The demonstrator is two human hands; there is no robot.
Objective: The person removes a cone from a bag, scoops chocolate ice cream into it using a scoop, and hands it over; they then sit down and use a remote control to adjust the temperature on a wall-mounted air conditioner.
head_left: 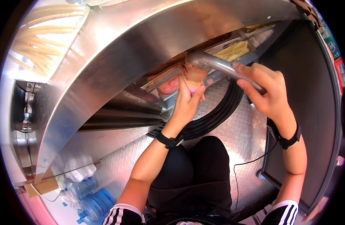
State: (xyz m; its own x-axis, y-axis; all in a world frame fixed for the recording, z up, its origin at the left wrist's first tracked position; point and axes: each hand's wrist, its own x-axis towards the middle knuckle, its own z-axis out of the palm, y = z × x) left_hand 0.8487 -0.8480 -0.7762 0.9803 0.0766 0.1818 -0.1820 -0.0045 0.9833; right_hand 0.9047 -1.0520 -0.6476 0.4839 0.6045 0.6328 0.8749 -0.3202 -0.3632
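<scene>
My left hand [188, 95] is closed round an ice cream cone [195, 85] with a pink wrapper at its lower part. Brown ice cream [194, 73] is heaped on top of the cone. In my right hand [263, 88] is the handle of a metal ice cream scoop [225, 67], its fingers wrapped round it. The scoop's head rests against the brown ice cream, smeared with it. Behind and below the cone are metal tubs of ice cream: a pink one [168, 86] on the left and a yellow one [232, 51] on the right.
A curved steel counter edge [116, 48] arches over the tubs. Thick black hose [210, 122] coils above the diamond-plate floor [123, 161]. A dark panel [307, 112] stands at the right. Blue water bottles [97, 202] lie lower left. A thin cable [251, 162] hangs near my right wrist.
</scene>
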